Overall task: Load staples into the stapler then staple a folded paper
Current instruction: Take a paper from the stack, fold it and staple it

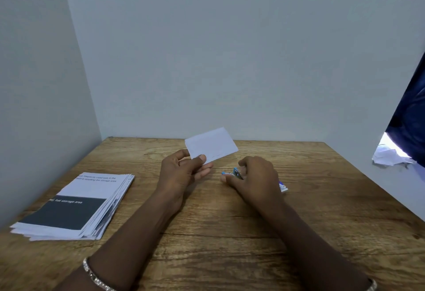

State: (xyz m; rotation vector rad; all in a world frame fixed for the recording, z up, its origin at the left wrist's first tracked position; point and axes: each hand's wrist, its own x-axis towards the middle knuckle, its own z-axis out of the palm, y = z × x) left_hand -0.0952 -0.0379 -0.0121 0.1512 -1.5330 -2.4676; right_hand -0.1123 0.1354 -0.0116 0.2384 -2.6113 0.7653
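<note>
Left hand (184, 171): pinches the folded paper (211, 145) at its near-left corner, thumb on top and fingers beneath, so the sheet juts up and away toward 1 o'clock, clear of the desk (230, 233). Held by one corner like this, its far edges stay free, probably so one can be fed to the stapler.

Right hand (255, 175): curled palm-down at 3 o'clock from the left hand, low over the desk, fingers closed around a small blue stapler (235, 173). Only the stapler's blue-and-metal tip shows, poking out toward 9 o'clock, facing the paper.

Stapler state: whether staples are loaded I cannot tell; the hand hides most of the body.

Small box (283, 187): a white, blue and red packet peeks out at 4 o'clock from the right hand, lying on the desk just beside it. Likely the staple box, kept within reach.

Paper stack (76, 208): a fanned pile of printed sheets lies at 8 o'clock from the hands, well apart, out of the working space.

Stage: judging by the grips, loading seems finished or nearly so, and the stapling itself is not yet done; paper and stapler tip are near but apart.

Next need: bring a paper edge into the stapler's mouth squarely, then squeeze.
</note>
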